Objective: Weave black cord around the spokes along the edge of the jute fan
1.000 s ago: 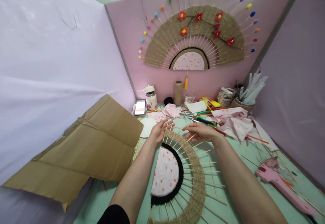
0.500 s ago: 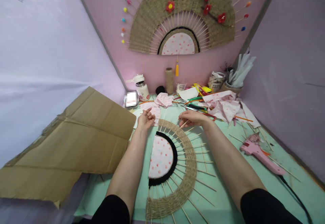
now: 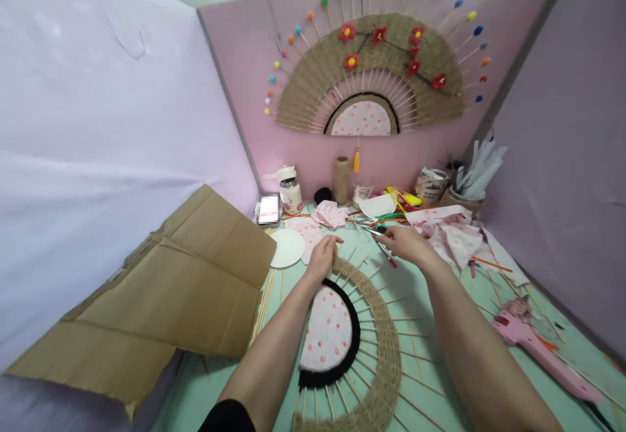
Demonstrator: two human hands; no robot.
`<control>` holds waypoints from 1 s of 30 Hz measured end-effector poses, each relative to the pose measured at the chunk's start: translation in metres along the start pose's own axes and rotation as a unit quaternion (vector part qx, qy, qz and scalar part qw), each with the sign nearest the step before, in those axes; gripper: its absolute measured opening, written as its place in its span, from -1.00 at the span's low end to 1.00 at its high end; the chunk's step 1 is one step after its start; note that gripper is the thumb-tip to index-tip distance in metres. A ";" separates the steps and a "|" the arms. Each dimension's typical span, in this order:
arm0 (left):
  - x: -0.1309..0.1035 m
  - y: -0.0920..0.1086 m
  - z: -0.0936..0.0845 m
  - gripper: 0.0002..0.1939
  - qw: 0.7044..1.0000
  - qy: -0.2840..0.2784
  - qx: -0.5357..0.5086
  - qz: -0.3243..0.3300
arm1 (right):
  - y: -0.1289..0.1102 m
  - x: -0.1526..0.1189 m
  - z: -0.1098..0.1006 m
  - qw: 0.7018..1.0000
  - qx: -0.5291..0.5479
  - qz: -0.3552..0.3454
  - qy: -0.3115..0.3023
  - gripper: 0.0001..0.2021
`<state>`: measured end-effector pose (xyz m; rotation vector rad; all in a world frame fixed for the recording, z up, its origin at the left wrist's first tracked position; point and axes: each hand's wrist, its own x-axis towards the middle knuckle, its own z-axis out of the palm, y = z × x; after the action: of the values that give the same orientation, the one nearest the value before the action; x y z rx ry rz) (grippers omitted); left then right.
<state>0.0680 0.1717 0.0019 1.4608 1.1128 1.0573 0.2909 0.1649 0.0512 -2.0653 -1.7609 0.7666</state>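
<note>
A half-round woven fan (image 3: 388,334) lies on the table, with thin sticks radiating through a straw band and a black-edged, pink-dotted white centre. My left hand (image 3: 323,257) is closed on the top end of its woven band. Beyond the fan, my right hand (image 3: 405,245) has its fingers closed at the handles of a pair of scissors (image 3: 374,230). The scissors' blades point left; the hand covers most of the handles. A slim tool with a red end (image 3: 386,256) lies just below them.
Folded cardboard (image 3: 205,275) stands at left beside a white disc (image 3: 287,248). A pink glue gun (image 3: 542,350) lies at right. Dotted cloth (image 3: 454,236), a jar (image 3: 291,194), a twine roll (image 3: 341,179) and tubs line the back. A finished fan (image 3: 303,89) hangs on the wall.
My left hand has come onto the fan's top end. My right hand has moved off the fan's sticks to the scissors. The camera view has tilted up.
</note>
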 end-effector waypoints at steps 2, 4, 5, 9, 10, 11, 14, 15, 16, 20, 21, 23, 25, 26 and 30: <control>-0.004 0.001 0.002 -0.69 0.997 -0.040 0.061 0.031 | -0.009 0.006 -0.012 0.995 -0.044 -0.057 0.067 -0.69; -0.006 0.000 0.003 -0.71 0.988 -0.077 0.119 0.053 | -0.026 0.021 -0.018 0.988 -0.059 -0.118 0.083 -0.68; -0.006 -0.001 0.004 -0.71 0.983 -0.092 0.146 0.059 | -0.037 0.033 -0.017 0.985 -0.053 -0.145 0.074 -0.69; -0.006 -0.005 0.003 -0.69 0.963 -0.120 0.232 0.062 | -0.084 0.083 0.009 0.981 -0.056 -0.180 0.036 -0.67; -0.005 -0.006 0.003 -0.69 0.959 -0.124 0.247 0.061 | -0.094 0.094 0.020 0.981 -0.057 -0.180 0.034 -0.57; -0.005 -0.007 0.002 -0.69 0.955 -0.126 0.260 0.061 | -0.102 0.102 0.031 0.982 -0.059 -0.178 0.035 -0.45; -0.005 -0.009 0.002 -0.69 0.946 -0.130 0.289 0.063 | -0.115 0.119 0.062 0.984 -0.059 -0.160 0.046 -0.37; -0.005 -0.009 0.002 -0.68 0.944 -0.131 0.296 0.064 | -0.116 0.123 0.069 0.985 -0.058 -0.150 0.055 -0.45; -0.005 -0.010 0.002 -0.68 0.942 -0.131 0.302 0.065 | -0.115 0.126 0.073 0.987 -0.054 -0.139 0.068 -0.57; -0.005 -0.010 0.002 -0.68 0.939 -0.135 0.309 0.068 | -0.104 0.132 0.065 0.984 -0.025 -0.093 0.152 -0.74; -0.004 -0.011 0.002 -0.68 0.939 -0.137 0.308 0.069 | -0.099 0.132 0.057 0.980 -0.015 -0.088 0.179 -0.72; -0.004 -0.011 0.002 -0.67 0.940 -0.138 0.303 0.070 | -0.090 0.129 0.037 0.969 0.003 -0.085 0.231 -0.70; -0.004 -0.012 0.001 -0.66 0.942 -0.138 0.299 0.069 | -0.080 0.123 0.013 0.956 0.018 -0.085 0.281 -0.68; -0.004 -0.012 0.001 -0.65 0.942 -0.138 0.297 0.069 | -0.075 0.119 0.000 0.948 0.024 -0.082 0.307 -0.66; -0.005 -0.011 0.001 -0.65 0.944 -0.136 0.292 0.070 | -0.051 0.104 -0.043 0.898 0.024 -0.083 0.432 -0.67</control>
<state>0.0664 0.1681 -0.0092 2.1095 1.1871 0.6042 0.2848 0.2807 0.0948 -1.7545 -1.3301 -0.1727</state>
